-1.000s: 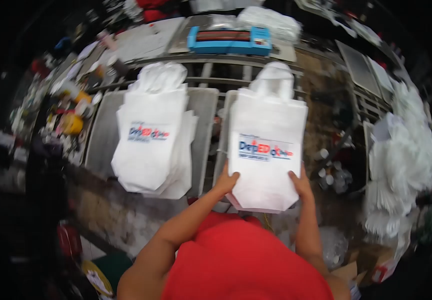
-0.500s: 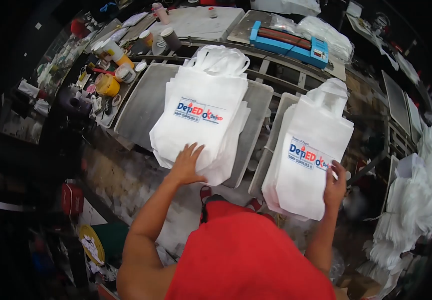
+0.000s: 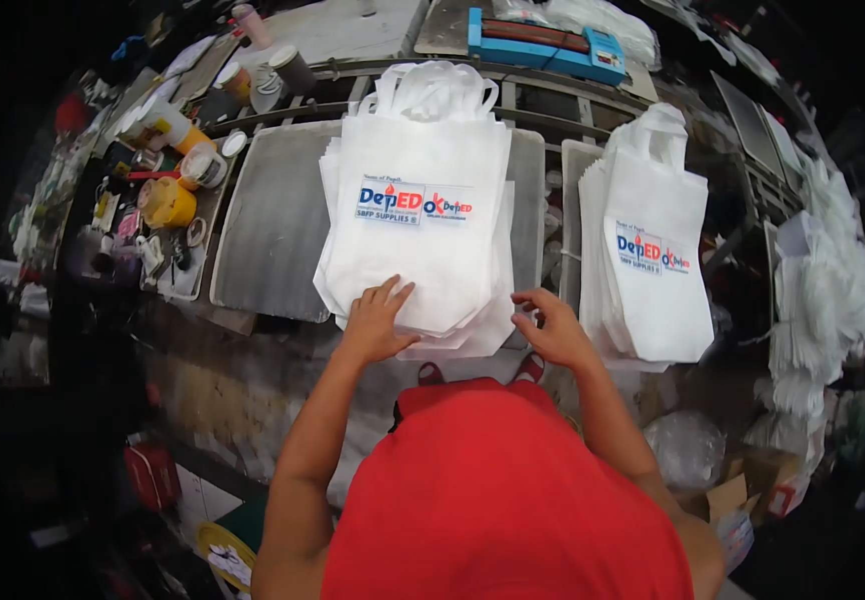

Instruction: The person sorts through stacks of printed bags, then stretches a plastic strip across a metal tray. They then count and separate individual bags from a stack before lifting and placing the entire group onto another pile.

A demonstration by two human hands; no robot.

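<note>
A stack of white printed bags (image 3: pixel 418 260) lies on a grey board (image 3: pixel 278 220), handles pointing away from me. My left hand (image 3: pixel 378 320) rests on the stack's lower left part with its fingers spread. At the lower right edge of the same stack is my right hand (image 3: pixel 550 325), its fingers curved and apart; whether it touches the edge I cannot tell. A second stack of white bags (image 3: pixel 658 300) with the same blue and red print lies on another board (image 3: pixel 573 175) to the right, with neither hand on it.
Paint tubs and a yellow container (image 3: pixel 168 203) stand at the left. A blue machine (image 3: pixel 543 48) sits beyond the metal rails. Many white bags (image 3: pixel 823 300) are piled at the right, above an open cardboard box (image 3: pixel 738 490).
My right hand has left the right stack and moved left to the edge of the middle stack. My left hand is still on the middle stack. The view has shifted.
</note>
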